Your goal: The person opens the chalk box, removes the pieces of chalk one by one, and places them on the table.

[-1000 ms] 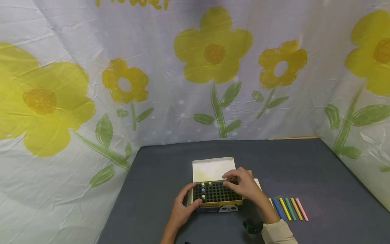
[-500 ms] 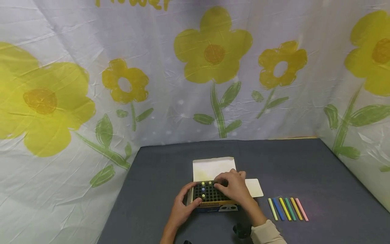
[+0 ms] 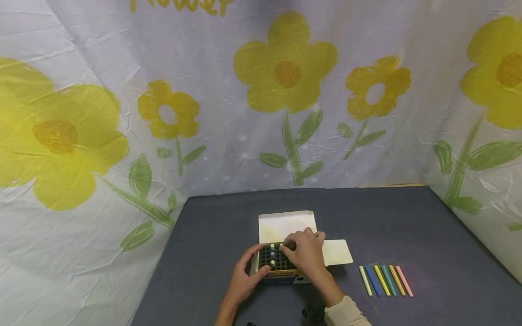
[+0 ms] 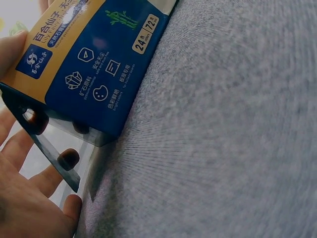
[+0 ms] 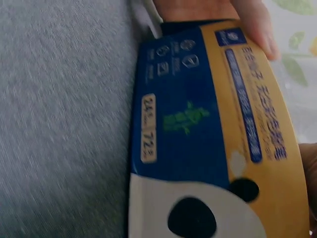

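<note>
A blue and yellow chalk box (image 3: 281,277) with a panda print stands on the table, lid folded back. Its dark holder has rows of round holes. A blue chalk (image 3: 273,254) and yellowish chalks (image 3: 273,262) stick up at its left side. My left hand (image 3: 241,281) grips the box's left end, thumb on the front edge; in the left wrist view several fingers reach behind the open end flap (image 4: 44,144). Thumb and forefinger of my right hand (image 3: 305,251) pinch a yellowish chalk (image 3: 281,245) in the back row. The hand covers the box's right part.
Right of the box, several chalk sticks (image 3: 385,280) lie side by side: pale yellow, blue, yellow, green, orange and pink. A white side flap (image 3: 336,251) juts out right, and the white lid (image 3: 285,226) lies back. A flower-printed cloth (image 3: 228,158) hangs behind the dark table (image 3: 195,253).
My right hand has moved left across the holder to the back-row chalk, uncovering the side flap and the pale yellow chalk on the table. The left hand has stayed on the box.
</note>
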Action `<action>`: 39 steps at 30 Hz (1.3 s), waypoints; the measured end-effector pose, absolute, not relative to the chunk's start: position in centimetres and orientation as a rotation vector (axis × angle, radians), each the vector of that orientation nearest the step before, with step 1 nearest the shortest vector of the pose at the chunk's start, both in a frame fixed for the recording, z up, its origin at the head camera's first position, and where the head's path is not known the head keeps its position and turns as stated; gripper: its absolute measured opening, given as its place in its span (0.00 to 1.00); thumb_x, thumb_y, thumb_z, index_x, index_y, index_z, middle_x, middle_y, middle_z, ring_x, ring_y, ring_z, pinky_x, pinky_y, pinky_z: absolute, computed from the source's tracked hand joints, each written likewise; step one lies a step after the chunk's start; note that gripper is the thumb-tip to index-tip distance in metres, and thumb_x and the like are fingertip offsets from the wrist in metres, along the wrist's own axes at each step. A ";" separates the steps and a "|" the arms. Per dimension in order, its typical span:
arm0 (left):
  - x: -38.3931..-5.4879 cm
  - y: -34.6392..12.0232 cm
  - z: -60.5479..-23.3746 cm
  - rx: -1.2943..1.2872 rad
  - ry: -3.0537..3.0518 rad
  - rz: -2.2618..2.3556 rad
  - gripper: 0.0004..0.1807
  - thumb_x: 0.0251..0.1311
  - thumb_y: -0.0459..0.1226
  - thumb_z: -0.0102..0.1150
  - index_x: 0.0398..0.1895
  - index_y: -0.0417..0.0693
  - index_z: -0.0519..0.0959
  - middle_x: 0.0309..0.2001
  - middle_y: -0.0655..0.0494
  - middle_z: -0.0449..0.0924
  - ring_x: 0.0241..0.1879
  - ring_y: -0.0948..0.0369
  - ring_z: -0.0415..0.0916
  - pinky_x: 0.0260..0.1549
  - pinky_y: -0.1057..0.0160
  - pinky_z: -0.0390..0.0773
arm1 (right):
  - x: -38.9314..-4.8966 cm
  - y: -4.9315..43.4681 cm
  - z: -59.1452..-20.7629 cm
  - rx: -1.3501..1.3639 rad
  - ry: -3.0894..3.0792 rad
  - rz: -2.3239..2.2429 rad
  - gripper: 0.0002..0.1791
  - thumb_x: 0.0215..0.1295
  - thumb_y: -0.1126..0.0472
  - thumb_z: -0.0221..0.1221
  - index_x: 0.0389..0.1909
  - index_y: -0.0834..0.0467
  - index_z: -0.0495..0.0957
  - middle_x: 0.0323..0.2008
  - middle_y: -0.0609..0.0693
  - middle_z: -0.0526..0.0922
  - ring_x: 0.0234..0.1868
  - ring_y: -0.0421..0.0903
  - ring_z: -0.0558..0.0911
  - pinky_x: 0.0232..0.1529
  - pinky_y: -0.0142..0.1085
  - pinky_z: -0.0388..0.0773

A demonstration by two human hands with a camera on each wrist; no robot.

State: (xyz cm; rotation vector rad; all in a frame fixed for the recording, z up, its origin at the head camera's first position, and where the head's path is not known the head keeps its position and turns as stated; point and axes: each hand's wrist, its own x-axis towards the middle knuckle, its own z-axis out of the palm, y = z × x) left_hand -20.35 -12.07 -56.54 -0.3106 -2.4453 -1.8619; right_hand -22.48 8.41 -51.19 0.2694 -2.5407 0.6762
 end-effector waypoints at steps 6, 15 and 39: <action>-20.3 -12.1 -56.6 -0.307 -2.449 -1.859 0.31 0.60 0.46 0.73 0.67 0.67 0.75 0.70 0.55 0.73 0.73 0.45 0.65 0.68 0.31 0.64 | -22.4 7.7 -51.4 0.238 -2.508 0.649 0.10 0.47 0.52 0.80 0.24 0.48 0.88 0.20 0.43 0.83 0.27 0.42 0.69 0.49 0.59 0.64; -20.3 -12.1 -56.6 -0.287 -2.459 -1.851 0.31 0.59 0.47 0.73 0.66 0.68 0.76 0.70 0.55 0.73 0.74 0.44 0.64 0.69 0.30 0.62 | -22.4 7.8 -51.4 0.244 -2.490 0.747 0.09 0.49 0.54 0.79 0.25 0.48 0.87 0.19 0.42 0.83 0.27 0.41 0.68 0.49 0.59 0.63; -20.4 -12.0 -56.8 -0.317 -2.461 -1.821 0.30 0.60 0.46 0.72 0.67 0.68 0.75 0.71 0.56 0.72 0.74 0.44 0.64 0.69 0.30 0.62 | -23.2 8.9 -50.2 0.466 -2.264 1.197 0.08 0.58 0.62 0.73 0.36 0.50 0.85 0.30 0.44 0.88 0.31 0.48 0.79 0.48 0.49 0.59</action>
